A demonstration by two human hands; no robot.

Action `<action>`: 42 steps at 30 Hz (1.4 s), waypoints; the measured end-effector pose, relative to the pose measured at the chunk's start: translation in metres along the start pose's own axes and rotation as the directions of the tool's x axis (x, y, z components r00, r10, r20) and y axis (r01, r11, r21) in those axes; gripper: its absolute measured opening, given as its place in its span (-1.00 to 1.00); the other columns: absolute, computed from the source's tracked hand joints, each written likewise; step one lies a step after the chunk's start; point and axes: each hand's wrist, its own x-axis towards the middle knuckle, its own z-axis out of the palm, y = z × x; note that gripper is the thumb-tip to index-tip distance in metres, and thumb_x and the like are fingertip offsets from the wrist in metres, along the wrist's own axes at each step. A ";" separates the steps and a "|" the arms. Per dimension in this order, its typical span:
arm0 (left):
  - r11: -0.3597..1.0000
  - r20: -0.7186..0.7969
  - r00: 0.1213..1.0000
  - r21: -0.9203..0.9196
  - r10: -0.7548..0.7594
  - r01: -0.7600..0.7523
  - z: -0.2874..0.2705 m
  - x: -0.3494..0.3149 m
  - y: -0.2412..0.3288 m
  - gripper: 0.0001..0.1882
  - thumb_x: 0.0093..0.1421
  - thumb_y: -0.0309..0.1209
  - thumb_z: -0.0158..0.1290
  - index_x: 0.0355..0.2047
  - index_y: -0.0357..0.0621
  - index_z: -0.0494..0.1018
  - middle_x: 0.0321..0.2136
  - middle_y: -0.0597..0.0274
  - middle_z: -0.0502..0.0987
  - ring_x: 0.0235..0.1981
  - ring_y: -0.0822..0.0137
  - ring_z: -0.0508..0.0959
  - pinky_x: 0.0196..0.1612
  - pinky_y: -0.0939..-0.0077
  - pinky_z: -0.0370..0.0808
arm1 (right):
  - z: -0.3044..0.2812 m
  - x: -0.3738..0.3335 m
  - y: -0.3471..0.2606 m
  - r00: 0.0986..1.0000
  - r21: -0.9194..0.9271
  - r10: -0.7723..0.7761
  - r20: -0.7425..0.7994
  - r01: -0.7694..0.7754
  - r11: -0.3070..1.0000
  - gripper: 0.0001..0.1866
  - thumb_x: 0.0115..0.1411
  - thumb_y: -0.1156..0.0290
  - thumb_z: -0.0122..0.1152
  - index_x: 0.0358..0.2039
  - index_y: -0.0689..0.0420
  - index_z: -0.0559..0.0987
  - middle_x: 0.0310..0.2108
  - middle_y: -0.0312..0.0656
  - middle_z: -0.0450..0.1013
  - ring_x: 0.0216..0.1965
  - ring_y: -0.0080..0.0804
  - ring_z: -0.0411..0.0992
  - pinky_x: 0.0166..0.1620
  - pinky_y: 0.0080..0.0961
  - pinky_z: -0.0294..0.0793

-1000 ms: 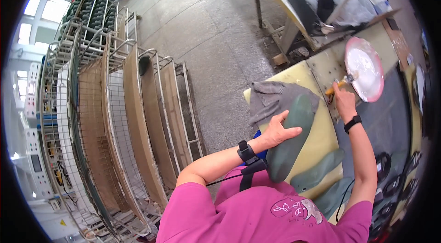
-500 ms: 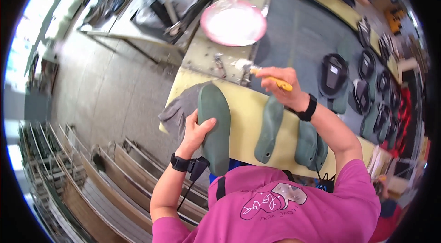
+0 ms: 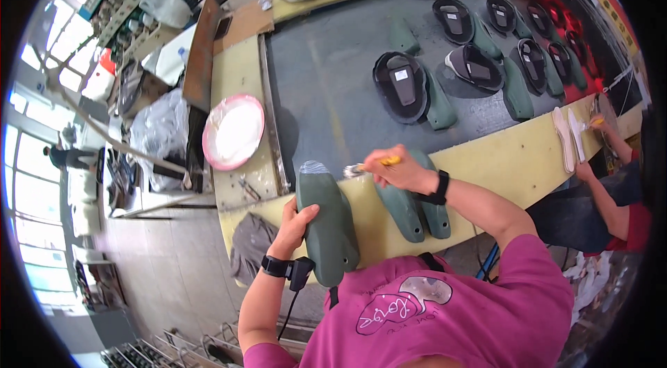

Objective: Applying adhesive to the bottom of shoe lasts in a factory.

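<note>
In the head view, we see the left hand (image 3: 293, 229) clamped on a green shoe last (image 3: 323, 229), thumb over its upper face and fingers at its left edge, the last's far end standing out ahead of the grip. That end, bare green half a second back, now wears a streaky white band (image 3: 314, 167); we take this as a sign that the coating of this last is begun but covers only its tip, the surface beside the thumb being plain green. To the right of that grip, the right hand (image 3: 399, 172) is closed on the yellow handle of a brush (image 3: 356, 170), whose white bristles point left, apart from the last and near its banded end. Two more green lasts (image 3: 401, 214) lie on the yellow bench (image 3: 479, 173) right of the left hand's grip. Ahead and to the left of it sits a pink-rimmed basin (image 3: 262, 123) with white contents; just left, a grey cloth (image 3: 251, 246) droops. Our view now swings toward the dark tabletop (image 3: 326, 55), bringing more of the black shoe uppers (image 3: 406, 100) in ahead of the brush grip and, well to its right, a co-worker's hand (image 3: 585, 172) near pale soles (image 3: 563, 137).
</note>
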 end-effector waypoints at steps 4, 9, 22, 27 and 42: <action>0.996 -0.051 0.998 0.082 -0.036 0.040 0.009 0.070 0.018 -0.56 0.11 -0.29 0.05 -0.10 -0.39 0.32 -0.28 0.11 0.50 -0.31 0.38 0.52 -0.26 0.52 0.48 | -0.052 -0.035 0.003 0.988 0.095 0.067 -0.141 -0.053 0.994 -0.80 0.18 0.30 0.15 -0.36 0.19 0.53 -0.63 -0.33 0.42 -0.60 -0.67 0.42 -0.57 -0.73 0.38; 0.974 -0.086 0.996 0.226 -0.003 0.022 -0.004 0.187 0.016 -0.56 0.10 -0.26 0.08 -0.15 -0.38 0.35 -0.36 0.14 0.51 -0.37 0.40 0.51 -0.30 0.49 0.46 | -0.067 -0.059 0.019 0.965 0.083 0.107 -0.239 -0.089 0.993 -0.86 0.18 0.40 0.12 -0.29 0.19 0.49 -0.55 -0.31 0.44 -0.55 -0.62 0.44 -0.48 -0.68 0.42; 0.601 -0.115 0.892 0.775 0.437 -0.194 -0.034 0.352 -0.037 -0.11 -0.02 -0.25 0.19 0.20 -0.33 -0.05 0.11 -0.28 0.17 0.13 -0.05 0.25 0.07 0.26 0.29 | -0.065 -0.012 0.043 0.989 -0.040 0.030 -0.143 -0.036 0.999 -0.84 0.16 0.53 0.09 -0.22 0.19 0.46 -0.48 -0.21 0.48 -0.48 -0.49 0.49 -0.41 -0.61 0.45; 0.173 0.086 0.972 0.977 0.216 -0.125 0.013 0.282 -0.062 0.07 -0.10 -0.20 0.27 0.25 -0.26 -0.18 0.24 -0.31 -0.25 0.22 -0.38 -0.11 0.14 -0.16 0.08 | -0.066 -0.006 0.045 0.987 -0.004 0.050 -0.156 -0.051 0.999 -0.84 0.16 0.55 0.08 -0.21 0.21 0.46 -0.47 -0.21 0.48 -0.49 -0.50 0.49 -0.40 -0.61 0.46; 0.150 0.091 0.867 0.971 0.490 -0.187 -0.027 0.400 0.005 -0.32 0.08 -0.32 0.10 0.15 -0.25 0.07 0.20 -0.15 0.02 0.19 -0.17 0.09 0.04 -0.10 0.25 | -0.067 0.007 0.047 0.984 -0.090 0.085 -0.158 -0.100 0.991 -0.85 0.14 0.56 0.08 -0.25 0.22 0.48 -0.51 -0.17 0.48 -0.49 -0.43 0.51 -0.41 -0.57 0.46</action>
